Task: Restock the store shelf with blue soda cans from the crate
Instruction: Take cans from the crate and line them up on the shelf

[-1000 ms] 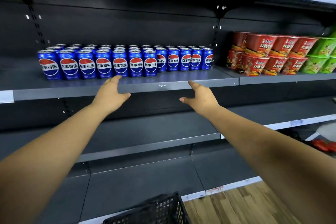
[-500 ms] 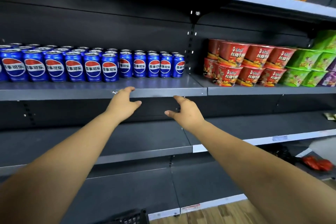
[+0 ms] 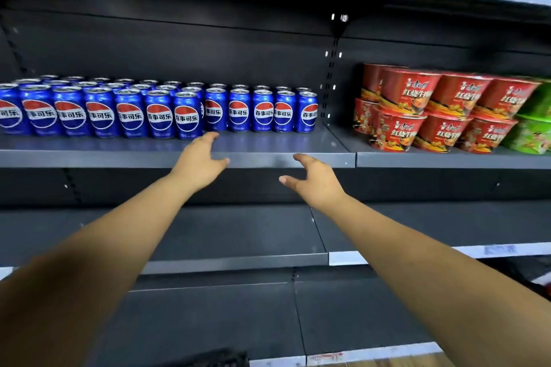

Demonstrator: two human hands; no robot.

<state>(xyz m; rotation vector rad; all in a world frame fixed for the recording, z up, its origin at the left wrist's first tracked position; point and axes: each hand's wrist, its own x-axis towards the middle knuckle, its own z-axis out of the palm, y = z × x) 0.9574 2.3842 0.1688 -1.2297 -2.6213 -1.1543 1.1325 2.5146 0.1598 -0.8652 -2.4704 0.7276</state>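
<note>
Dark metal shelving fills my view, with a perforated black back panel and grey painted decks, and the blue soda cans (image 3: 155, 112) stand on the middle shelf (image 3: 268, 159) at about chest height, packed upright several rows deep from the left edge of the view towards the upright post. They are smooth, glossy aluminium cylinders with a red, white and blue roundel and white characters on each face; the front row runs only part of the way along, ending just above my left hand (image 3: 198, 162), and to its right the cans sit one row further back. I judge the restocking well along but not finished, since that bare strip of deck in front of the right-hand cans would take more. My left hand is empty, fingers loosely spread, its fingertips at the shelf's front lip just below the last front-row can, though I cannot tell whether they touch it. My right hand (image 3: 313, 180) is also empty and relaxed, thumb out, hovering below the shelf lip and apart from any can. Of the crate (image 3: 220, 359) only a dark meshed corner shows at the bottom edge, so I cannot tell what remains in it. To the right, on the adjoining shelf, red noodle bowls (image 3: 432, 107) with foil-bright lids are stacked two high beside green ones (image 3: 533, 128).
</note>
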